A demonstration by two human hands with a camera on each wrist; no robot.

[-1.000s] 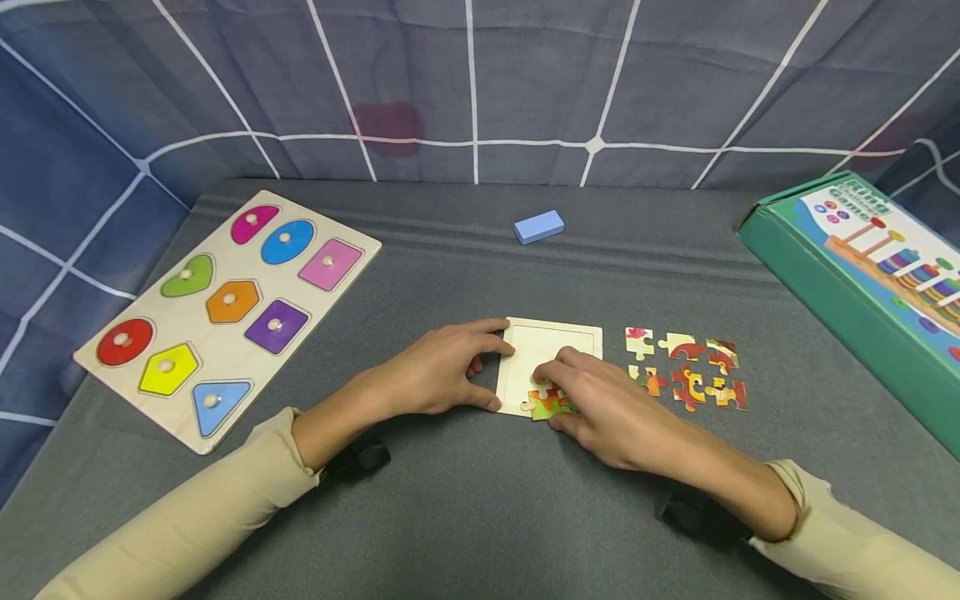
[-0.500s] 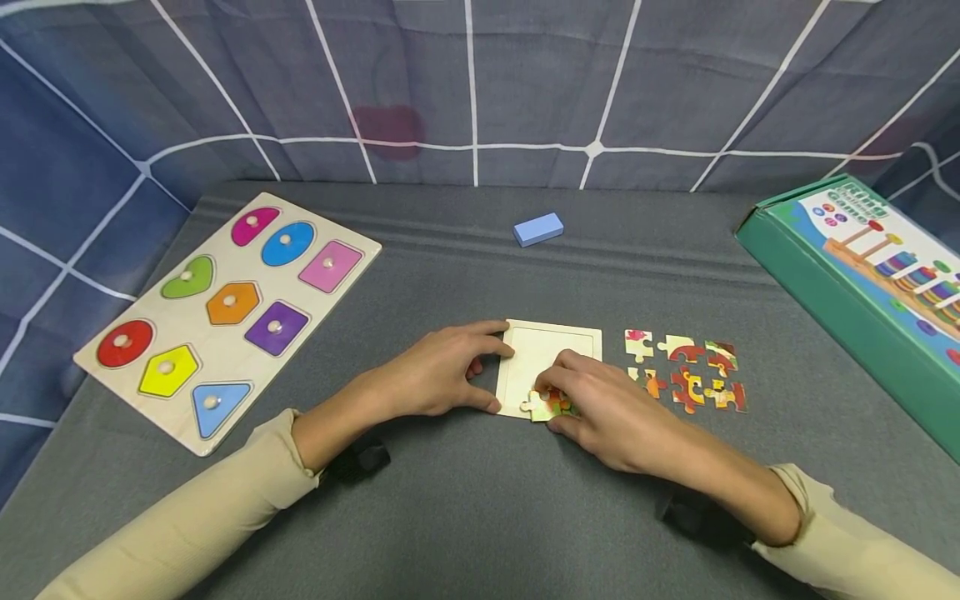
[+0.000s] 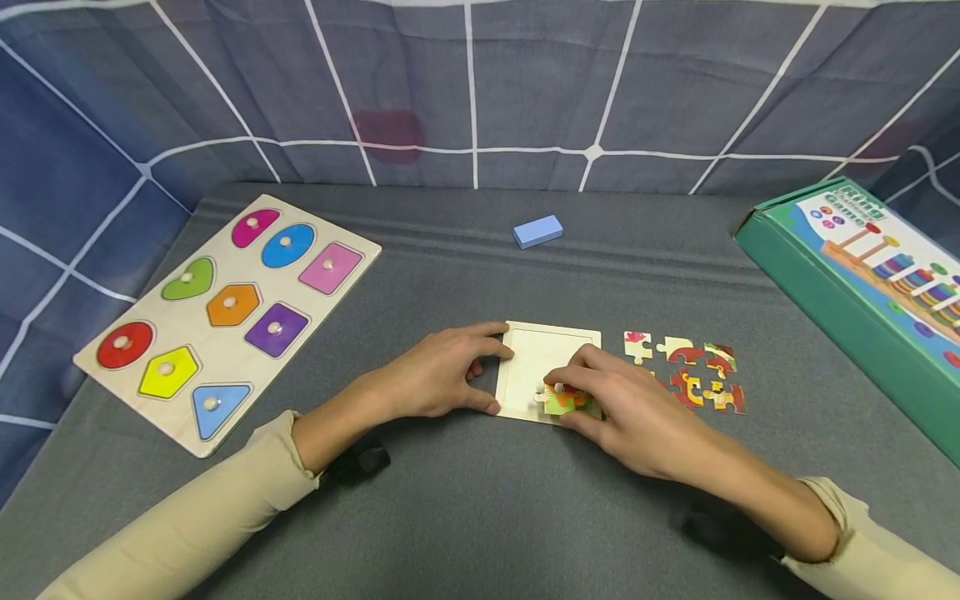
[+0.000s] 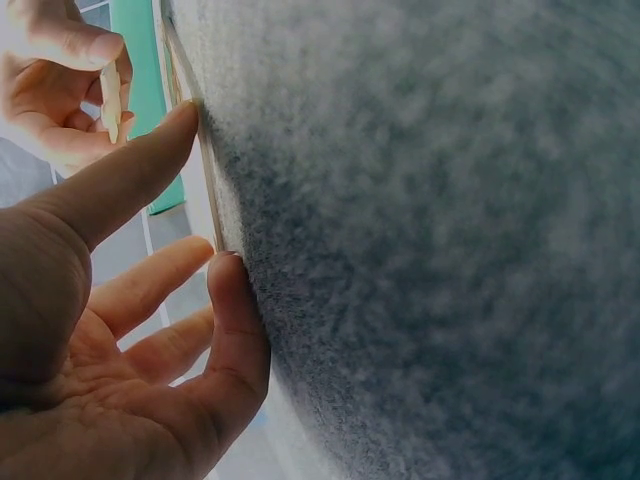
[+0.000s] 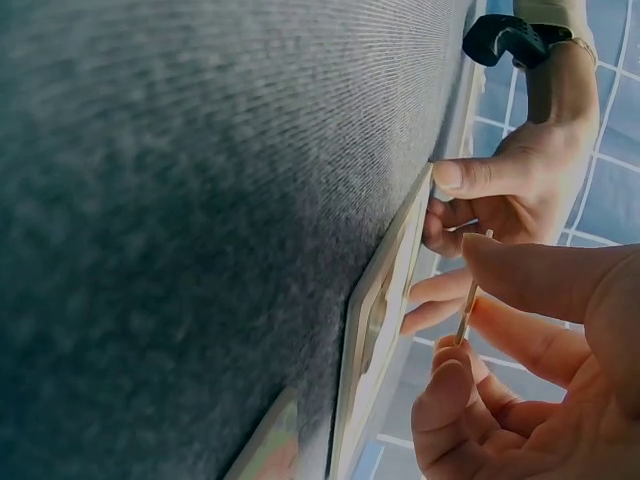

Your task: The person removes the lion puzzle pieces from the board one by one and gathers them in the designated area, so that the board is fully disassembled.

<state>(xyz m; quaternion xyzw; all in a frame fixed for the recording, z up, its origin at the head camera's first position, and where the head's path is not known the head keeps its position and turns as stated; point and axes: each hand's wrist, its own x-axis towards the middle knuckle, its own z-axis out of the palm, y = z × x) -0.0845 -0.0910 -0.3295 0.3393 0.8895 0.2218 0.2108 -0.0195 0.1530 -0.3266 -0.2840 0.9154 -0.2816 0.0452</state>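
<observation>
The left hand [image 3: 442, 377] touches the left edge of a square wooden puzzle tray [image 3: 523, 354]. Its thumb lies at the near corner, with fingertips spread towards the far corner. Over the tray's near right part, the right hand [image 3: 626, 412] pinches a jigsaw piece [image 3: 557, 404] printed in green, orange and yellow between thumb and fingers. In the right wrist view that piece [image 5: 467, 312] stands edge-on, apart from the tray. Several loose jigsaw pieces [image 3: 678, 350] lie in two rows to the tray's right; the right hand partly hides the lower row.
A wooden knob-shape board [image 3: 178, 312] with coloured shapes lies at the left. A blue block [image 3: 537, 232] sits behind the tray. On the right is a green printed box [image 3: 825, 275]. A blue checked curtain [image 3: 525, 92] hangs along the back of the grey cloth.
The right hand has lifted the jigsaw piece off the tray's near edge and moved it slightly right. The left hand has stayed at the tray's left edge.
</observation>
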